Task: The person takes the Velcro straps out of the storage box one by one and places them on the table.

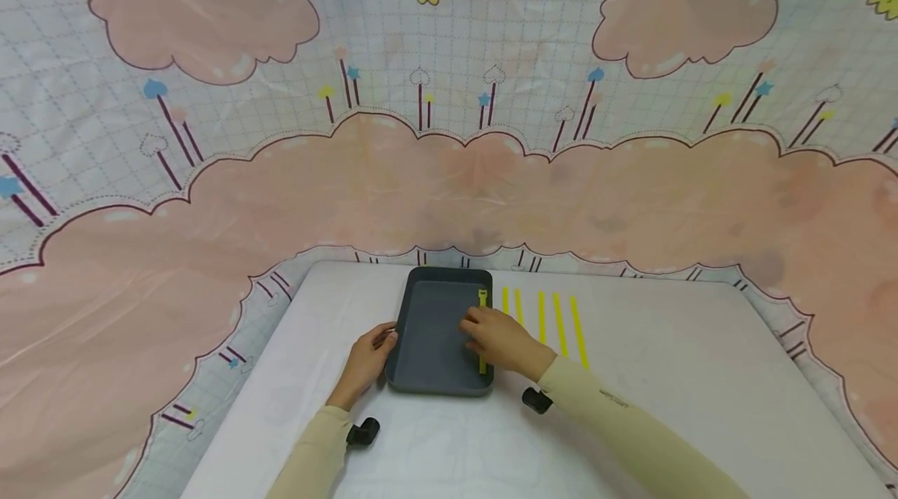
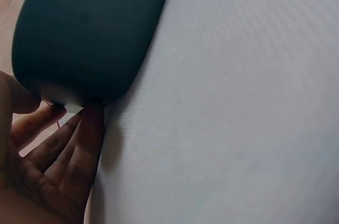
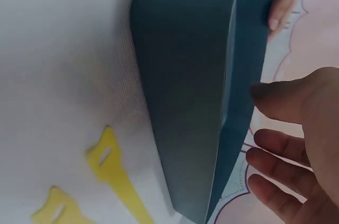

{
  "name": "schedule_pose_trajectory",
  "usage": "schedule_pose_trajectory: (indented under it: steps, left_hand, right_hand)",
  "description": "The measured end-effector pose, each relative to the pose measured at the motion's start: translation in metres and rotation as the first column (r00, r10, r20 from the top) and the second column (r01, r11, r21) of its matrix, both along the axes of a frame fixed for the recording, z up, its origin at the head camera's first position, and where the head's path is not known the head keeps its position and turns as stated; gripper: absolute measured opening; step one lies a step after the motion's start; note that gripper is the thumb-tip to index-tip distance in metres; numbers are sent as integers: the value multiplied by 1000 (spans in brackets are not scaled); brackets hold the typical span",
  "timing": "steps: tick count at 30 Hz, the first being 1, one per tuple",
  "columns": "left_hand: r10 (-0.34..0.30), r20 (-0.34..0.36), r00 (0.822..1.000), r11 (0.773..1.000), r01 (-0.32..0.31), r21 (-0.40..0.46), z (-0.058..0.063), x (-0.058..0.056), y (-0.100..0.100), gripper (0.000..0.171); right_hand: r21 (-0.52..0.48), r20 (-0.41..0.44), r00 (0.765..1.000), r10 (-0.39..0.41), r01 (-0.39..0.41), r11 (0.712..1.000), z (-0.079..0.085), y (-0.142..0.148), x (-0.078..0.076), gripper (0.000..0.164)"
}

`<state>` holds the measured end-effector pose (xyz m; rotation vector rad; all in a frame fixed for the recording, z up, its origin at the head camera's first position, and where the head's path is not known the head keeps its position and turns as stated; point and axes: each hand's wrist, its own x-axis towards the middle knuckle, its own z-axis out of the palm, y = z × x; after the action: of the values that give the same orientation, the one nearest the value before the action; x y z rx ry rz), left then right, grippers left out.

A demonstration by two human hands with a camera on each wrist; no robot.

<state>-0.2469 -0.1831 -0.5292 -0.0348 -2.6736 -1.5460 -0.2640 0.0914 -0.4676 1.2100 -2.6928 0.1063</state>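
Observation:
A dark grey rectangular tray (image 1: 435, 331) lies on the white table. At its left side, my left hand (image 1: 368, 359) grips the edge; the left wrist view shows its fingers (image 2: 87, 134) against the outer wall of the tray (image 2: 90, 38). Over the tray's right part hovers my right hand (image 1: 505, 339), its thumb and fingers apart with nothing between them in the right wrist view. Beneath it, a yellow plastic strip with a slotted head (image 1: 482, 365) lies lengthwise along the inside right wall, partly hidden by the hand.
Several similar yellow strips (image 1: 558, 320) lie side by side on the table right of the tray, some partly covered by my right hand and forearm. A patterned cloth (image 1: 491, 187) with pink clouds hangs behind the white table (image 1: 687, 374).

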Motion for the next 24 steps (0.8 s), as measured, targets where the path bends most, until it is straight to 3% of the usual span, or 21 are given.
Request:
schedule_pose_trajectory:
  steps: [8,24]
  left_hand:
    - [4,-10,1000,1000,-4,-4,1,2,0,37]
    - [6,-39,999,1000,-6,-9,0,1,0,34]
  right_hand:
    - [124,-133,991,16,0,992,-1,-8,-3,26]
    - [213,-142,989,-48,78,974,-6,-14,-8,27]
